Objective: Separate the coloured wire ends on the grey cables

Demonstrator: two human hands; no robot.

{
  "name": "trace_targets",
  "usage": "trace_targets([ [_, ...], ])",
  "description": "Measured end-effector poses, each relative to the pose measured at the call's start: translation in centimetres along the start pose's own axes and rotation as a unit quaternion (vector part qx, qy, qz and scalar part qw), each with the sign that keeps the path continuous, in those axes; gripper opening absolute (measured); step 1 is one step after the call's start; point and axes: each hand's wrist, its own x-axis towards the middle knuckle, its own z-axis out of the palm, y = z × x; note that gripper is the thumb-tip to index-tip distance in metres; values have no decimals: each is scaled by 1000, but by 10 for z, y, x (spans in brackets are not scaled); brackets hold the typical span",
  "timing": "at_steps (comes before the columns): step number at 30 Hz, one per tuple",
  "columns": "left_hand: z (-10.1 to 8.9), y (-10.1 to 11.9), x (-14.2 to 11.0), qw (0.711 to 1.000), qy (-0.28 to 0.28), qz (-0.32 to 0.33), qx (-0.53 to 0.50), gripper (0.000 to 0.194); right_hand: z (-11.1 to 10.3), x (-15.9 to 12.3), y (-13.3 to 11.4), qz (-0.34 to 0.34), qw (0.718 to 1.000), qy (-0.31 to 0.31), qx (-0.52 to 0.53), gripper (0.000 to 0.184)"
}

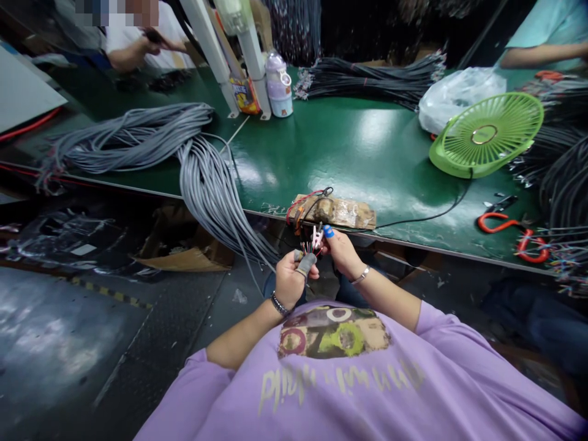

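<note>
Grey finger covers wrap the thumb and a finger of my left hand, which is closed around the end of a grey cable. Thin coloured wires fan out above its thumb. My right hand, with blue covering on the thumb tip, pinches close beside these wires. A small pale, forked piece shows at its fingertips; whether the fingers grip it or a wire is unclear. Just beyond both hands, a taped cardboard-coloured block with red and black leads lies on the bench edge.
A large bundle of grey cable hangs over the edge of the green bench. To the right are a green fan, orange-handled tools and black cables. A bottle stands at the back. Two other people sit across.
</note>
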Motion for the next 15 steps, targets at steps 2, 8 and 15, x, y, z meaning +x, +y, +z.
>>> trace_targets([
  [2,1,-1,1,1000,2,1,1,28,1,3,1,52,996,-36,67,56],
  [8,1,-6,4,1000,5,-4,7,30,7,10,1,130,969,-32,207,46],
  [15,0,-10,5,1000,0,1,14,28,10,10,3,126,967,-18,220,47],
])
